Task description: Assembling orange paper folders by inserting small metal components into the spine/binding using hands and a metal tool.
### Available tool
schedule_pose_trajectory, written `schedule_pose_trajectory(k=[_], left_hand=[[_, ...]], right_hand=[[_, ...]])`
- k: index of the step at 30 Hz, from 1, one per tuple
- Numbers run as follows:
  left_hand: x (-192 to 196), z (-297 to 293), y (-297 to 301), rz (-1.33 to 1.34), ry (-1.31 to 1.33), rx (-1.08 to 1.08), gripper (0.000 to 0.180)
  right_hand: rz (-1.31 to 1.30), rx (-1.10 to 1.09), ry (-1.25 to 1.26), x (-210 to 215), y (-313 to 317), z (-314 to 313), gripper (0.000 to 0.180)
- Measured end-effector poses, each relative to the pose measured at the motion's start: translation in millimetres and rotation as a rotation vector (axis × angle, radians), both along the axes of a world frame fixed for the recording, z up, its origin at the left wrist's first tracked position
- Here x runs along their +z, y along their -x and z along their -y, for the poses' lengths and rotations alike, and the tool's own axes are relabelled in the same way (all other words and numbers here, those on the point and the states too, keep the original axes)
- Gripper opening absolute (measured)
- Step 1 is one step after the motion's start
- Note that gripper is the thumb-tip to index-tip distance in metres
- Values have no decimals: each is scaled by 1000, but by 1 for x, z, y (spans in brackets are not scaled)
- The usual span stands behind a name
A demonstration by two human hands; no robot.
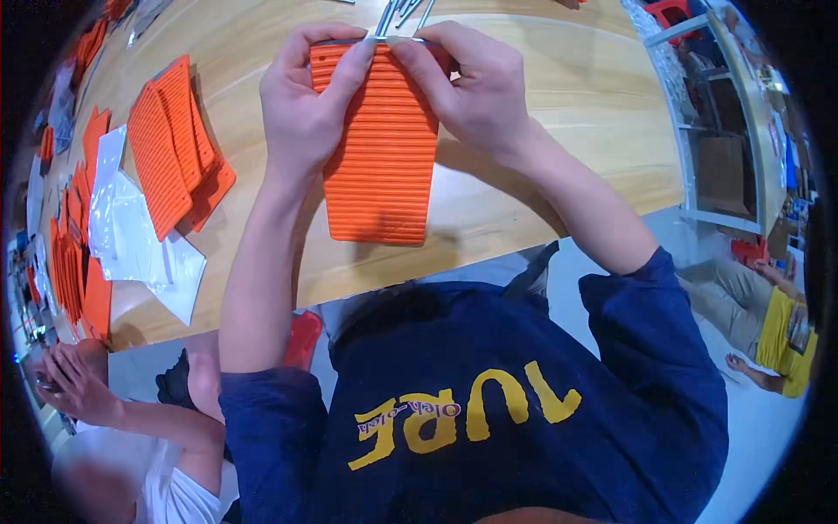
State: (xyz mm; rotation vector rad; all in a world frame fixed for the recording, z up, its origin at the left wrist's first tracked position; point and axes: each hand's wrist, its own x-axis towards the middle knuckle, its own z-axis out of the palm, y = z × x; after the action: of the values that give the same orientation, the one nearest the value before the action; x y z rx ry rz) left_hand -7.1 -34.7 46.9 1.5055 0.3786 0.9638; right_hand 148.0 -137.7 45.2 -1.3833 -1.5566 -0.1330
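An orange ribbed panel [380,166], tapering toward its near end, is held up above the wooden table between my two hands. My left hand [301,109] grips its far left corner, thumb flat on the ribs and fingers curled behind the far edge. At the far right corner my right hand [480,92] pinches it the same way, the two thumb tips almost side by side. A thin dark strip shows along the panel's far edge. Just beyond the thumbs lie several slim metal rods [407,12]. My fingers behind the panel are mostly hidden.
Left on the wooden table [576,96] lie a fanned stack of orange panels [179,144], white plastic bags [131,227] and more orange pieces [70,262]. A co-worker's hands [78,384] are at lower left. A metal-framed rack [716,122] stands right, near a person in yellow [786,336].
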Motion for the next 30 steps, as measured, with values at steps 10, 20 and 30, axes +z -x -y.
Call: schedule_pose_trajectory(k=[10,20,30], left_hand=[[-2,0,-2,9,122,-66,25],[-7,-10,6,-205,104,8,23],[12,4,17,-349,265,-160,22]], right_hand=[[-497,103,44,-12,12,-7,17],[-517,185,185,-13,6,-13,15],[-1036,221,16,-6,-8,-24,41]])
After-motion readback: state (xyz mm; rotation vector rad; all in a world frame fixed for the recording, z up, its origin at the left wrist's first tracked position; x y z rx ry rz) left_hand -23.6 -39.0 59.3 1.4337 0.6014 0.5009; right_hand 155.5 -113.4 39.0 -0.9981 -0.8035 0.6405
